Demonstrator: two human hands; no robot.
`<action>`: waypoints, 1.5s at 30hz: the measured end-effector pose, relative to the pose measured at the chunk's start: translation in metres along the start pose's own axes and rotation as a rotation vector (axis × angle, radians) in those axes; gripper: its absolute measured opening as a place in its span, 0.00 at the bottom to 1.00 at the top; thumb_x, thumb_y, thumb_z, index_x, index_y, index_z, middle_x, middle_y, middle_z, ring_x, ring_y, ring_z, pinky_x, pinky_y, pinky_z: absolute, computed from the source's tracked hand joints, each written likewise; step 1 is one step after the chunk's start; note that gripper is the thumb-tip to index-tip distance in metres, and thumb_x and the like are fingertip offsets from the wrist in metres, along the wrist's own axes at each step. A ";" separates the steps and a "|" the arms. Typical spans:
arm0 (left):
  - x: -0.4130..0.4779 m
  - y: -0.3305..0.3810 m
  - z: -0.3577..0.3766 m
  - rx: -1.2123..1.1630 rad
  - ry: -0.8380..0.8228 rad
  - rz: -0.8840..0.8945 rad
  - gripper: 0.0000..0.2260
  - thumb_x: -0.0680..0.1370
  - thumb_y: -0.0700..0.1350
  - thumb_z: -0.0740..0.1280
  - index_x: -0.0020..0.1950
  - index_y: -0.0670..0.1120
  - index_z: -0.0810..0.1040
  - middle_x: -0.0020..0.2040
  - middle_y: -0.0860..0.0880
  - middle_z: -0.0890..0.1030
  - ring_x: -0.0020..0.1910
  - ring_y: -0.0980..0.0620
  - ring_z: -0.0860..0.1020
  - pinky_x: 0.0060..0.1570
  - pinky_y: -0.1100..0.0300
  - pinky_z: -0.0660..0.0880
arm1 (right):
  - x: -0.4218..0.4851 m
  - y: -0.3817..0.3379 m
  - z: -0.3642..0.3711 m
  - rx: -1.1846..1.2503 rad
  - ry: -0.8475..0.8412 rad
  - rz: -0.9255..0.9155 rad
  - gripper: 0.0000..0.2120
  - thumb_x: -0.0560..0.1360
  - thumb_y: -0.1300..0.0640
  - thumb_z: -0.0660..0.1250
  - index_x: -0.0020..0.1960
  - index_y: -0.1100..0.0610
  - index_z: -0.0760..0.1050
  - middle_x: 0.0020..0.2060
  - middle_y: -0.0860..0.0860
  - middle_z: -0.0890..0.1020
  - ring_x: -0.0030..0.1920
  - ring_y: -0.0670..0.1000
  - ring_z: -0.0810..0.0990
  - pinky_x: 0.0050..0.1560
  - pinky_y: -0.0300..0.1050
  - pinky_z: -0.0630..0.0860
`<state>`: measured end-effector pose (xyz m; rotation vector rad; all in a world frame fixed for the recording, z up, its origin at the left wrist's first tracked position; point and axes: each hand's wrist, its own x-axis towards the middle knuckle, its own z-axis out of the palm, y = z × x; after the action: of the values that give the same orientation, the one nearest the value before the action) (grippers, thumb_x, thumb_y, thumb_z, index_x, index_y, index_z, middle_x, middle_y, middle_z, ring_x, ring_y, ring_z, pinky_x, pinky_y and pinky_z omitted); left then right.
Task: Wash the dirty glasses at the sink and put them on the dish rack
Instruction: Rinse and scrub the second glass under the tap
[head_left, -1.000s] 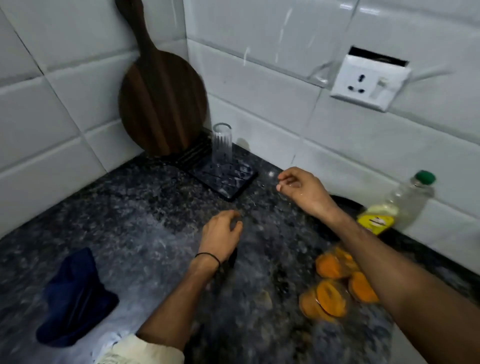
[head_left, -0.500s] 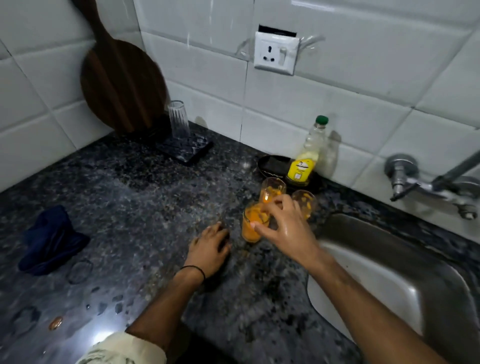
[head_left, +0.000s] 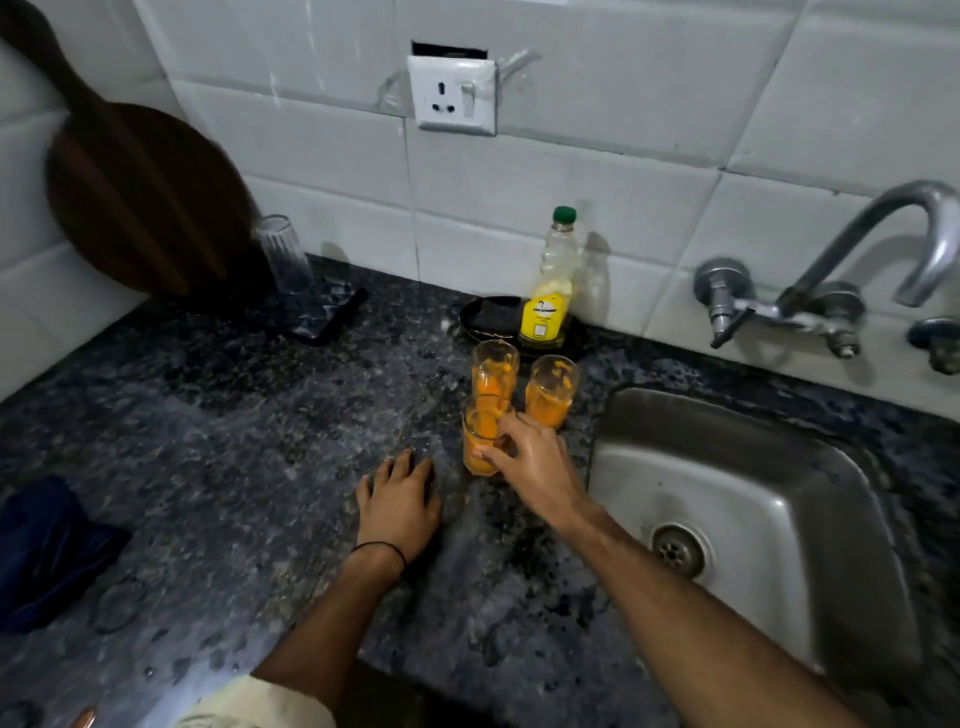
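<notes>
Three glasses smeared with orange residue stand together on the dark granite counter just left of the steel sink (head_left: 779, 499). My right hand (head_left: 530, 462) wraps around the nearest dirty glass (head_left: 479, 441), which still rests on the counter. Behind it stand two more dirty glasses, one at the back left (head_left: 493, 369) and one at the back right (head_left: 551, 389). My left hand (head_left: 399, 501) lies flat on the counter, fingers spread, holding nothing. One clean clear glass (head_left: 284, 254) stands upside down on the black dish rack (head_left: 332, 317) at the back left.
A dish soap bottle (head_left: 551, 291) with a green cap stands on a black dish (head_left: 488, 317) by the wall. The tap (head_left: 852, 260) arches over the sink. A round wooden board (head_left: 140, 197) leans in the corner; a dark blue cloth (head_left: 47, 551) lies at left.
The view swung right from the dish rack to the sink. My right hand came back from near the rack and closed around the nearest dirty glass. My left hand stayed flat on the counter.
</notes>
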<state>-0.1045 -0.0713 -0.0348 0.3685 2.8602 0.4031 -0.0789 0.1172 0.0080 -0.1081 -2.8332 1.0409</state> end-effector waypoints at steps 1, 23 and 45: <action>0.003 0.005 -0.002 -0.032 0.049 0.023 0.17 0.80 0.52 0.59 0.69 0.52 0.71 0.72 0.49 0.70 0.70 0.45 0.68 0.69 0.44 0.62 | -0.005 0.006 -0.006 -0.003 0.016 0.027 0.12 0.74 0.47 0.71 0.54 0.51 0.79 0.50 0.50 0.81 0.50 0.54 0.81 0.49 0.51 0.78; 0.111 0.380 -0.050 -0.183 0.092 0.472 0.21 0.82 0.54 0.59 0.64 0.38 0.73 0.56 0.35 0.80 0.56 0.34 0.77 0.51 0.47 0.72 | -0.085 0.146 -0.203 -0.045 0.367 0.420 0.17 0.70 0.44 0.75 0.31 0.41 0.69 0.30 0.41 0.75 0.33 0.40 0.74 0.34 0.34 0.66; 0.049 0.347 0.045 -0.942 -0.851 0.516 0.23 0.68 0.48 0.79 0.61 0.46 0.80 0.57 0.46 0.83 0.58 0.49 0.81 0.58 0.55 0.77 | -0.094 0.225 -0.263 0.406 0.016 0.061 0.09 0.71 0.49 0.76 0.44 0.54 0.82 0.36 0.49 0.83 0.37 0.44 0.79 0.39 0.41 0.75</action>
<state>-0.0646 0.2756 0.0173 0.8098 1.5055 1.2334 0.0560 0.4463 0.0530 -0.1620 -2.5542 1.5922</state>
